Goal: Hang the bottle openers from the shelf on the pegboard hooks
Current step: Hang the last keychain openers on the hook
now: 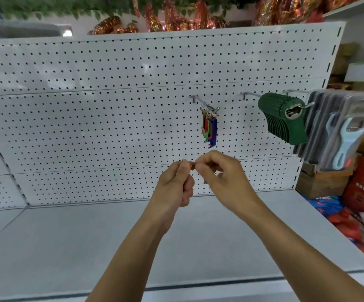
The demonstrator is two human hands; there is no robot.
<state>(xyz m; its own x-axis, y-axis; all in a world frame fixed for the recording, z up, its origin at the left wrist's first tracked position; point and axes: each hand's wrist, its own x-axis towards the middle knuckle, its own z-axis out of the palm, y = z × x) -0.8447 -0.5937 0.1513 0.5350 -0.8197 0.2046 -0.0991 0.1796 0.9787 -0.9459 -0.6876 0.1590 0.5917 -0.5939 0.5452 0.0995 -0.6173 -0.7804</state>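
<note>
We hold a small gold opener pinched between both hands, left hand curled beneath, right hand nipping its top, just below the hook where coloured openers already hang; we judge it best to free the ring, lift it and slide it over the hook's tip; the grey shelf lies under the white pegboard; green openers and packed goods hang to the right.
</note>
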